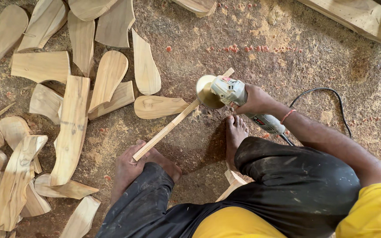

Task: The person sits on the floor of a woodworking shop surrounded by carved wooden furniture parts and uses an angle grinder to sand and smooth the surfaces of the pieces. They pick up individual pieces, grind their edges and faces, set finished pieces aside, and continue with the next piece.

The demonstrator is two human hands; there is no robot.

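Person seated on a sawdust-covered floor, seen from above, sanding a wooden strip with an angle grinder. The right hand is wrapped firmly round the grinder's grey body, fingers closed on it; a red thread band circles that wrist. The grinder's round sanding disc meets the strip near its upper end, just left of the tool's head. A black power cord loops from the tool's rear across the floor behind the forearm.

The strip runs diagonally, from beside the disc down and left to the left hand, which rests low on the floor beside the left knee. The strip's lower end lies at this hand, and the fingers appear curled about it, though the grip itself is partly hidden by the dark trouser leg. A bare foot is planted just below the disc, to the right of the strip. A second pale wood piece shows between the legs.

Left of the work lies a loose heap of cut wooden blanks, some paddle-shaped, some plank-like, overlapping one another. One rounded blank lies just beside the strip's middle. Longer boards sit at the upper right corner.
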